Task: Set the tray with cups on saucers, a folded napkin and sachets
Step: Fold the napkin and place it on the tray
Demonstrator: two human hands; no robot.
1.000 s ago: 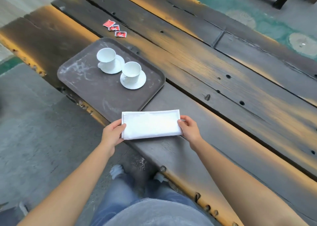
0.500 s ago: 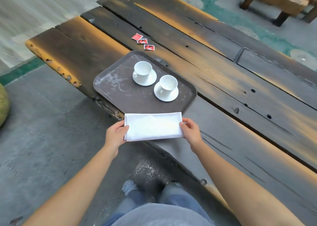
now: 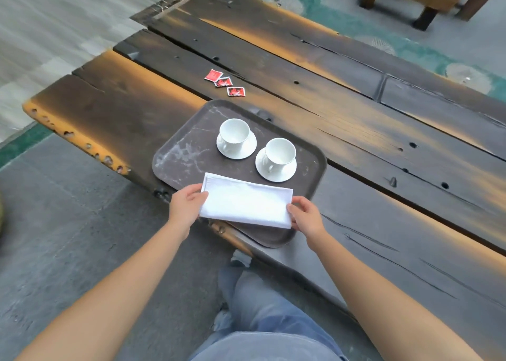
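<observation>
Napkin (image 3: 246, 200), white, folded long: held over the near edge of the tray (image 3: 178, 158); whether it touches is unclear. Your left hand (image 3: 186, 207) pinches one short end, your right hand (image 3: 306, 218) the other. Lower it flat, clear of the cups (image 3: 234, 130) on their saucers (image 3: 246, 152), square to the rim, and release both ends together. Sachets (image 3: 224, 82), three, red: on the table (image 3: 356, 130) beyond the tray.

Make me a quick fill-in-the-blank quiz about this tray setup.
Both cups stand on white ____.
The left hand and right hand hold a folded ____ over the tray.
The red sachets lying on the wooden table number ____.
Missing words: saucers, napkin, three.
</observation>
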